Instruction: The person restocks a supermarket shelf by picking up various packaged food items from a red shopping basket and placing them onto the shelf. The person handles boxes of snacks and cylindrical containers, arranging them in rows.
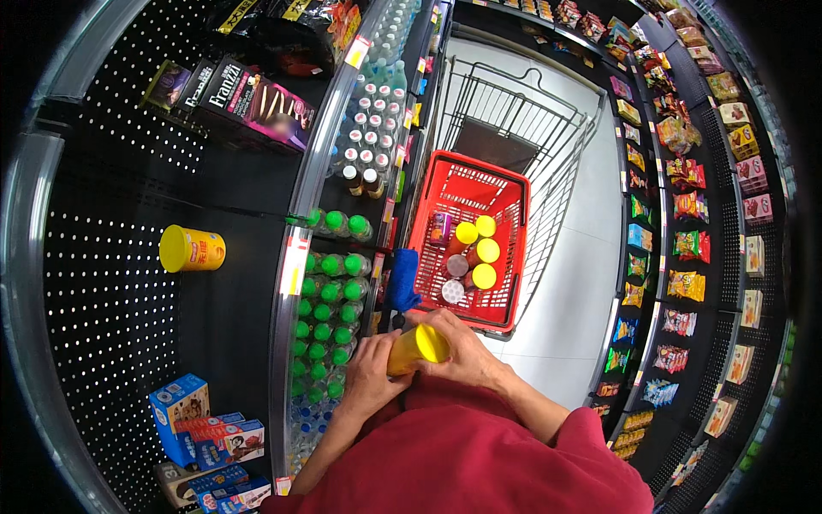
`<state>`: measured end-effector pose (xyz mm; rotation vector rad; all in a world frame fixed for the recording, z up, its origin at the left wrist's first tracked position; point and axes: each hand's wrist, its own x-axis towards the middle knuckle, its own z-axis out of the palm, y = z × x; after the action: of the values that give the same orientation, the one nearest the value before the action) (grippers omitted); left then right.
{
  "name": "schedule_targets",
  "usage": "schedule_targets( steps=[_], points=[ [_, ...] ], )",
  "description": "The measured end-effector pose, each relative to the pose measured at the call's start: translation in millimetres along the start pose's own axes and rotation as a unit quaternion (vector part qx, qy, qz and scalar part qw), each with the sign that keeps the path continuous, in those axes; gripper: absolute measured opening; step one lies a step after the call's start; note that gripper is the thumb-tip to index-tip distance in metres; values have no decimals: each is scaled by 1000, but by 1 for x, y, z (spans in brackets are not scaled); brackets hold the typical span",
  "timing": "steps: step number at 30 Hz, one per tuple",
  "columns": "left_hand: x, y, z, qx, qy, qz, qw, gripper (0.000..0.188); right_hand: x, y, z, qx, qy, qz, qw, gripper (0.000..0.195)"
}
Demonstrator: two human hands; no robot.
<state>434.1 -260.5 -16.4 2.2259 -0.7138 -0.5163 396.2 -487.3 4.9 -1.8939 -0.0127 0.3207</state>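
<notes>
A yellow canister with a yellow lid (417,350) is held in front of my body by both hands. My left hand (379,372) grips its left side, and my right hand (459,350) wraps round its right side near the lid. Just beyond the hands, a red plastic basket (476,157) holds several canisters, some with yellow lids (486,250), others with pale tops (453,291), and a purple can (440,228). A blue cloth (403,279) lies at the basket's left edge. Another yellow canister (192,248) lies on the black shelf at left.
The basket rests in a metal shopping cart (555,193). Left shelves hold cookie boxes (257,103), blue boxes (180,405), green-capped bottles (331,292) and white-capped bottles (366,138). Across the tiled aisle (565,289), shelves carry snack bags (686,286) and small boxes (754,257).
</notes>
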Motion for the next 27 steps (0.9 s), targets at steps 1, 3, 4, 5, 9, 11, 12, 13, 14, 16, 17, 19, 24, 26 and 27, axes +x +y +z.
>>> schedule_targets(
  steps=[1, 3, 4, 5, 9, 11, 12, 13, 14, 16, 17, 19, 24, 26, 27],
  points=[
    [1, 0, 4, 1, -3, -4, 1000, 77, -1, 6, 0, -25, -15, 7, 1000, 80],
    [2, 0, 4, 3, 11, -8, 1000, 80, 4, 17, -3, -21, 27, 33, 999, 67],
    [4, 1, 1, 5, 29, -10, 1000, 81, 10, 26, -9, -44, 48, 56, 996, 67],
    [5, 3, -1, 7, 47, -13, 999, 82, 17, 38, -15, -67, 68, 78, 992, 67],
    [2, -7, -10, -29, 75, -78, 994, 69, 51, 134, -35, -199, 159, 74, 964, 67],
    [3, -2, -17, -31, 112, -84, 990, 60, 70, 174, -40, -265, 181, 81, 944, 72],
    [1, -3, -20, -30, 122, -87, 988, 58, 77, 198, -43, -292, 180, 73, 937, 71],
    [0, -3, -24, -30, 134, -90, 987, 57, 83, 220, -45, -320, 177, 63, 929, 70],
    [0, 2, -29, -40, 157, -103, 981, 53, 88, 239, -44, -358, 172, 60, 916, 68],
    [-2, 2, -37, -50, 197, -116, 972, 52, 98, 270, -43, -433, 139, 76, 887, 64],
    [-2, 1, -41, -55, 216, -122, 967, 51, 98, 282, -41, -447, 131, 89, 880, 67],
    [-5, 0, -53, -53, 247, -144, 957, 45, 100, 291, -38, -467, 110, 94, 872, 69],
    [-6, -5, -86, -67, 363, -161, 915, 40, 97, 319, -29, -462, 50, 178, 867, 87],
    [-5, -11, -101, -71, 411, -157, 895, 39, 94, 323, -31, -471, 53, 178, 863, 88],
    [-3, -13, -109, -54, 432, -160, 886, 42, 91, 319, -32, -449, 56, 176, 874, 86]
  ],
)
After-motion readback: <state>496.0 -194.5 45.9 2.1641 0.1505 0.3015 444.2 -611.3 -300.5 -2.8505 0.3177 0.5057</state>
